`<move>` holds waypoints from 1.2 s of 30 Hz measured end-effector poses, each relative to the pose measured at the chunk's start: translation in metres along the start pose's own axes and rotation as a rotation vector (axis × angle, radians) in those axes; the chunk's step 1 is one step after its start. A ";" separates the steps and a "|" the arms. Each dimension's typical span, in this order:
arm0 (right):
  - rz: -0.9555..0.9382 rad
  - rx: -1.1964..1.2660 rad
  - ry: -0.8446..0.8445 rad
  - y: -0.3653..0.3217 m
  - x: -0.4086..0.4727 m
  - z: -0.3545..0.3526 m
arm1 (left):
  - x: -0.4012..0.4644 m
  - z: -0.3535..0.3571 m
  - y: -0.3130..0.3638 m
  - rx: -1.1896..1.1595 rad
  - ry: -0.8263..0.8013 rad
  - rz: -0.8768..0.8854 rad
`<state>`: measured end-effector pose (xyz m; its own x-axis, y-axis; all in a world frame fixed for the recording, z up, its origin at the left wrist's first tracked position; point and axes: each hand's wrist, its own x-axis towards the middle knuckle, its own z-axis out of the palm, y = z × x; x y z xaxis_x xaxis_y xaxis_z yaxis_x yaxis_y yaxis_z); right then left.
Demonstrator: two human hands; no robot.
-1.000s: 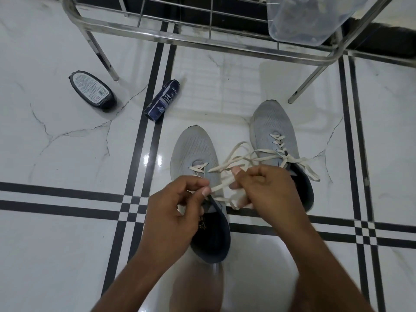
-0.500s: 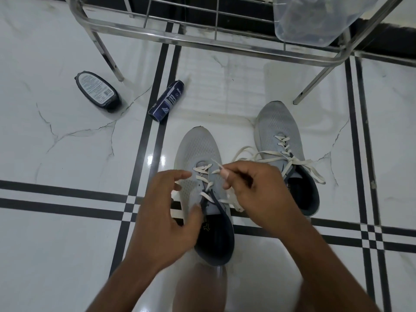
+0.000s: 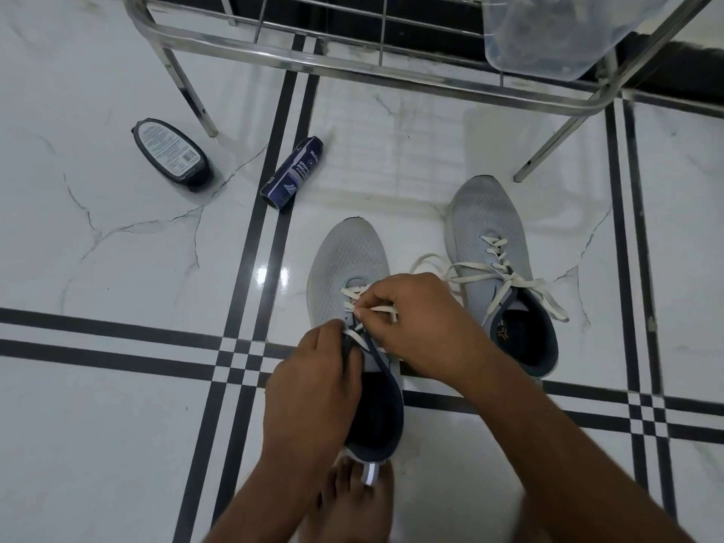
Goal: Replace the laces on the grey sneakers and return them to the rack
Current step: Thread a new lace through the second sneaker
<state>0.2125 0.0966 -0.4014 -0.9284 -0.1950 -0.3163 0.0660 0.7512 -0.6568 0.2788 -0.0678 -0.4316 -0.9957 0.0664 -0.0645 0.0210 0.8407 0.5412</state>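
Observation:
Two grey sneakers stand side by side on the floor, toes pointing away from me. The left sneaker [image 3: 348, 260] is partly laced with a white lace [image 3: 382, 309]. My left hand [image 3: 309, 389] grips the left edge of its dark collar by the eyelets. My right hand [image 3: 419, 327] pinches the lace end over the upper eyelets. The right sneaker [image 3: 489, 229] is fully laced, and its loose white lace ends [image 3: 544, 295] trail over its opening and onto the floor. The metal shoe rack [image 3: 352, 66] stands just beyond the shoes.
A black oval shoe-polish container [image 3: 172, 152] and a dark blue cleaner can [image 3: 292, 174] lie on the tiles at the left. A clear plastic container [image 3: 548, 29] sits on the rack at the upper right. A bare foot [image 3: 352, 499] rests behind the left sneaker's heel.
My left hand has moved from hovering open beside the left sneaker to gripping its collar. My right hand has brought the lace end down to the eyelets.

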 end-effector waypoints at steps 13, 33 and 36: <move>-0.052 -0.228 -0.170 -0.013 -0.002 -0.019 | -0.005 0.007 -0.002 -0.128 0.013 -0.019; 0.016 0.309 0.091 0.023 -0.017 0.027 | -0.002 0.000 -0.009 -0.242 0.033 0.025; 0.113 0.491 0.150 0.028 -0.023 0.044 | -0.002 0.001 -0.010 -0.244 0.025 0.037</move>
<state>0.2521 0.0943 -0.4426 -0.9455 -0.0101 -0.3256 0.2988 0.3709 -0.8793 0.2805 -0.0764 -0.4376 -0.9966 0.0791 -0.0215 0.0385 0.6829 0.7295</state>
